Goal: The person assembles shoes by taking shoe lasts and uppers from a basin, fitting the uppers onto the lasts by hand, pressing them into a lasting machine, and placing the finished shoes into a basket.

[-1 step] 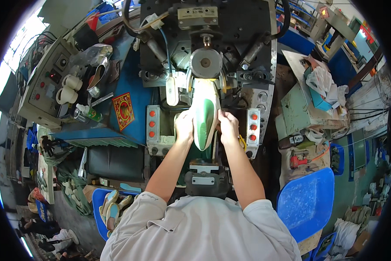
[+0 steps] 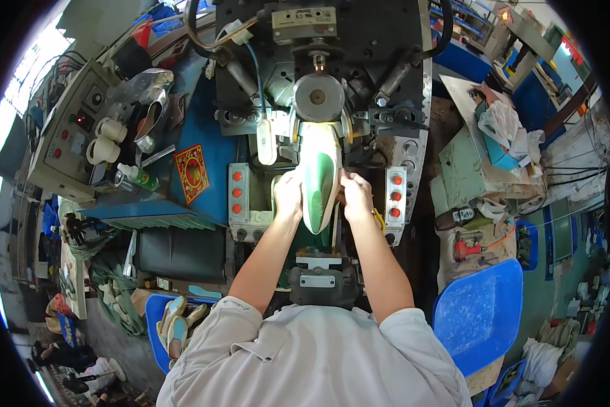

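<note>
A green and white shoe (image 2: 322, 176) points lengthwise toward me, its far end under the round metal head (image 2: 318, 99) of a black machine (image 2: 366, 47) and brightly lit there. Along the shoe's left side my left hand (image 2: 289, 194) is closed, fingers pressed to its edge. My right hand (image 2: 356, 195) grips the right side with curled fingers, partly hidden behind the shoe. A small white lamp (image 2: 267, 144) on a blue cable hangs left of the far end.
Panels with red buttons flank my hands, one left (image 2: 238, 192) and one right (image 2: 396, 190). A blue bin (image 2: 157, 325) of shoes stands at lower left, a blue tray (image 2: 478, 315) at lower right. A control box (image 2: 64, 132) and white cups (image 2: 105, 146) sit at left.
</note>
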Motion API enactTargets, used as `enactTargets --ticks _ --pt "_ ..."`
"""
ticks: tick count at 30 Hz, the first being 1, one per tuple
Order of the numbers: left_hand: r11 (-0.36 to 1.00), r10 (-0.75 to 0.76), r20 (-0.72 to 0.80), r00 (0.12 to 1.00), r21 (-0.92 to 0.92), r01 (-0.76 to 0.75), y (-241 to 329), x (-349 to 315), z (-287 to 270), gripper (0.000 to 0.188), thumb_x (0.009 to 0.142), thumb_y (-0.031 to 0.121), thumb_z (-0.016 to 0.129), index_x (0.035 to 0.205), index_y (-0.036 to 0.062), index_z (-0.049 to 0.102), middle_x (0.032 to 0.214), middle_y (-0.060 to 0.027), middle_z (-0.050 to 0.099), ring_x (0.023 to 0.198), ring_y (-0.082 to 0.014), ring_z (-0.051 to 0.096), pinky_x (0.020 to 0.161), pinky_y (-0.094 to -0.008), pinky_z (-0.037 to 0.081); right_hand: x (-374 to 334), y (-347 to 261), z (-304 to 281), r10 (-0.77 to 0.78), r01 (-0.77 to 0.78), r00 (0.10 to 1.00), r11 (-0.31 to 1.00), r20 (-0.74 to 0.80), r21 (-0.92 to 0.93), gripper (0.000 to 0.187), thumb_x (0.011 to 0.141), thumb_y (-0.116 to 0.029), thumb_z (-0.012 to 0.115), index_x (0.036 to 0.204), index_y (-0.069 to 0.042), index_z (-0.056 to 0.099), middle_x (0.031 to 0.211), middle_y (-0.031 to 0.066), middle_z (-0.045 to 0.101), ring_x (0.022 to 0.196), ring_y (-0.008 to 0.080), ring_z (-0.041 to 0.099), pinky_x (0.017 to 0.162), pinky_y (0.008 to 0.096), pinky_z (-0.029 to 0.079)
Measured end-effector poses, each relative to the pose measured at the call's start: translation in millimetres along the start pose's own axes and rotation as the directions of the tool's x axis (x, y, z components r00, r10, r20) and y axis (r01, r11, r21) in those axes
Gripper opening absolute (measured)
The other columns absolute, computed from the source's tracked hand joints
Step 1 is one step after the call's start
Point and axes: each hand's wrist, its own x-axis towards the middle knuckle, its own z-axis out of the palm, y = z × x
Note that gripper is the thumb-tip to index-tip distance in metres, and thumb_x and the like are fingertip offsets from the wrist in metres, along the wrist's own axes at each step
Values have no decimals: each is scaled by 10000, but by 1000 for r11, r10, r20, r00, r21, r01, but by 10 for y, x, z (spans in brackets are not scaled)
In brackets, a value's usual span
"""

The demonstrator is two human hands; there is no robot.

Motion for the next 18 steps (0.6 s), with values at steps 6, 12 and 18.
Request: enactTargets --ticks 6,12,18 --pt "930 -201 250 947 -254 264 164 72 30 197 1003 162 642 1094 8 725 1032 -104 756 885 -169 723 807 -342 598 6 -111 -35 148 -201 964 948 219 246 107 1014 -145 619 1053 -101 709 942 3 716 865 150 683 751 362 554" --pt "912 -271 212 939 -255 321 195 43 112 323 1089 271 527 1270 36 652 1148 -82 722 1057 -203 686 959 -360 558 -435 -161 432 -186 223 973 901 135 -371 1082 946 -609 644 1561 182 236 1634 381 269 1545 449 283 1270 429 245" --pt "962 -132 153 979 -220 164 39 -23 241 279 1103 206 514 1274 32 650 1130 -65 695 1013 -151 672 897 -325 568 -622 -148 489 -382 429 900 694 209 -578 1025 911 -411 704 1535 203 170 1526 424 374 1428 514 419 1199 476 363"
